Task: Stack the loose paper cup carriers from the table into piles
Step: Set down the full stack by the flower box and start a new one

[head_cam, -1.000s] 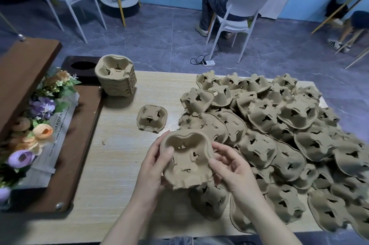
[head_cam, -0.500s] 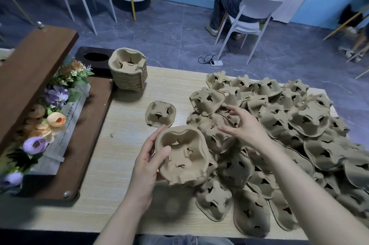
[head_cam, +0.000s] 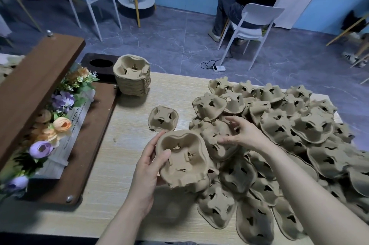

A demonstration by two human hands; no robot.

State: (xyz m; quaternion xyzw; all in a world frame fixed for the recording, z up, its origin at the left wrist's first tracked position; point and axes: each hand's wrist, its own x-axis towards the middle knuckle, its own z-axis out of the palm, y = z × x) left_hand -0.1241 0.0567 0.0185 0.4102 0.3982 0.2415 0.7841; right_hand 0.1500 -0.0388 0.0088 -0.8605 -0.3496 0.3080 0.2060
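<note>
Left hand: the left hand (head_cam: 148, 167) grips a small stack of carriers (head_cam: 184, 162), hollow side up, thumb hooked over the near-left rim and fingers curled beneath, at lower centre of the frame.
Right hand: the right hand (head_cam: 242, 135) reaches into the loose heap, fingers and thumb curled around the rim of an upturned carrier (head_cam: 216, 141) just right of the held stack.
Loose carriers: a broad heap of carriers (head_cam: 289, 145) lies mostly bottom up over the right half of the counter (head_cam: 119, 165).
Single carrier: one lone carrier (head_cam: 162, 118) lies flat, just above the held stack, apart from the heap.
Finished pile: a tall pile (head_cam: 132, 77) stands at upper centre-left, at the counter's far edge.
Left side: a flower box (head_cam: 58, 123) sits on a brown board (head_cam: 89, 155).
Background: a white chair (head_cam: 253, 25) with a seated person at upper right.
</note>
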